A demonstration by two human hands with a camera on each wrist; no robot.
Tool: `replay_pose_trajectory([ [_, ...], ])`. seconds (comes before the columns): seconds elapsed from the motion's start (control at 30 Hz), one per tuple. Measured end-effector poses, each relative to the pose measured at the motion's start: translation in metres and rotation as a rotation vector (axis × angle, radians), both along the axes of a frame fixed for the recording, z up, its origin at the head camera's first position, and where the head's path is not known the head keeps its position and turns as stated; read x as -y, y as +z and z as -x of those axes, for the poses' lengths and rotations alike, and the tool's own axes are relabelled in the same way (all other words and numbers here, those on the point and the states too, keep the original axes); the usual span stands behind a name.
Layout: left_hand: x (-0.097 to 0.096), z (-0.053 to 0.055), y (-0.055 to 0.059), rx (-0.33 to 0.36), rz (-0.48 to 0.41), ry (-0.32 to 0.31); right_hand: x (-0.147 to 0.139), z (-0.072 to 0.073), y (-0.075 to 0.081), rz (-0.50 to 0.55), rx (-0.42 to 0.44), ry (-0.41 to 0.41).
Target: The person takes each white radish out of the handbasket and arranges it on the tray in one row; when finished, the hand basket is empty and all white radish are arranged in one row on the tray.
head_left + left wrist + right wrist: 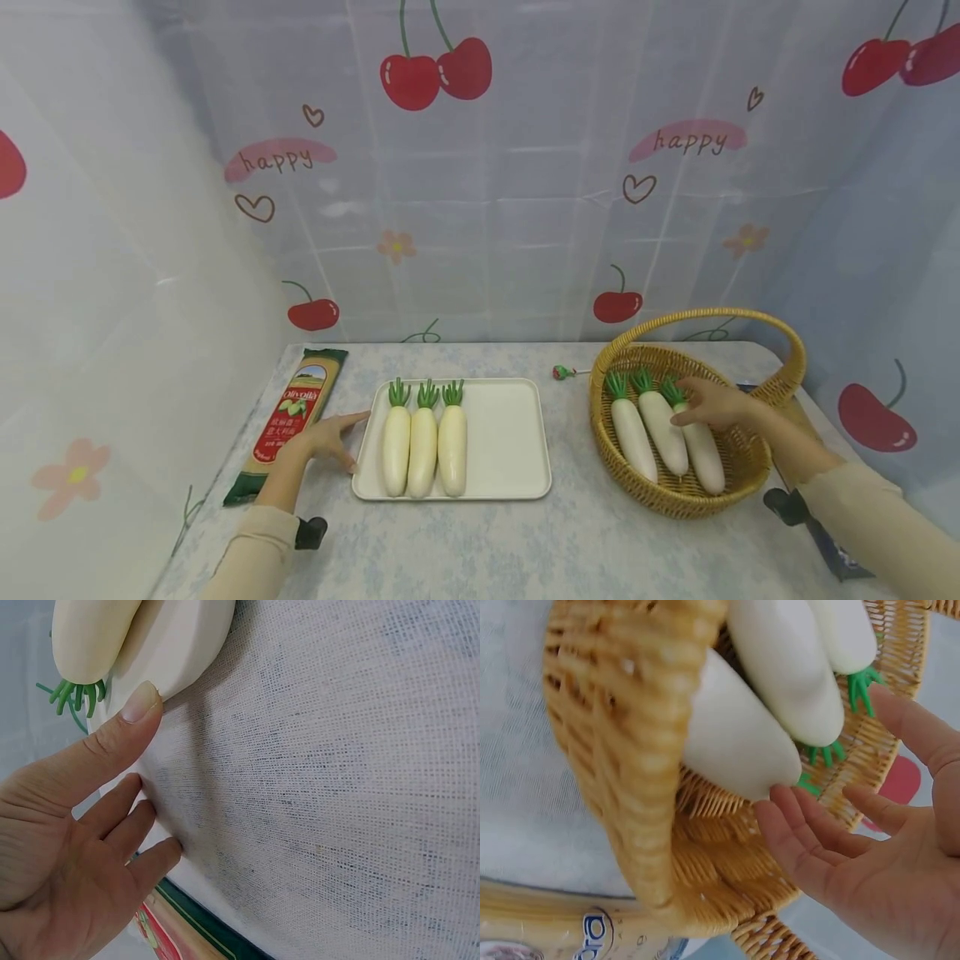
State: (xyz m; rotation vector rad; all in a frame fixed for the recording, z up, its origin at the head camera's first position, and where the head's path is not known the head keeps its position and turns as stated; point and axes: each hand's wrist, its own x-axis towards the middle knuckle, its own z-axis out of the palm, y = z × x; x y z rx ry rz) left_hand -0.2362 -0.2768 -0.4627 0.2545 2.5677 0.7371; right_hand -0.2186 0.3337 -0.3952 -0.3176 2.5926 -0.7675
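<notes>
Three white radishes (423, 450) with green tops lie side by side on the left half of a white tray (510, 442). At the tray's left edge is my left hand (330, 440), fingers spread, thumb tip right at the rim in the left wrist view. Three more white radishes (663, 429) lie in a wicker basket (652, 500) on the right. Inside the basket, my right hand (712, 403) reaches over the rightmost radish near its green top. The right wrist view has its fingertips (780, 796) at that radish's leafy end, thumb held apart.
A pasta packet (288, 421) lies left of the tray. A small wrapped lollipop (562, 372) is between tray and basket, near the back edge. The basket's tall handle (705, 313) arches over its back. Another pasta packet (562, 926) lies beside the basket. Printed curtains surround the table.
</notes>
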Motion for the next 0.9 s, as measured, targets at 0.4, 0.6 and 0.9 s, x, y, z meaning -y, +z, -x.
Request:
replay_pose_trajectory([
  [0.4,-0.001,0.000,0.002,0.008,0.008,-0.006,-0.005,0.013,-0.003,-0.018,0.074,-0.026],
  [0.6,0.000,0.002,0.001,0.010,0.005,-0.012,-0.009,0.017,-0.005,-0.027,0.090,-0.030],
  [0.9,-0.001,0.000,0.002,0.012,0.007,-0.006,-0.012,0.021,-0.008,-0.058,0.129,-0.018],
])
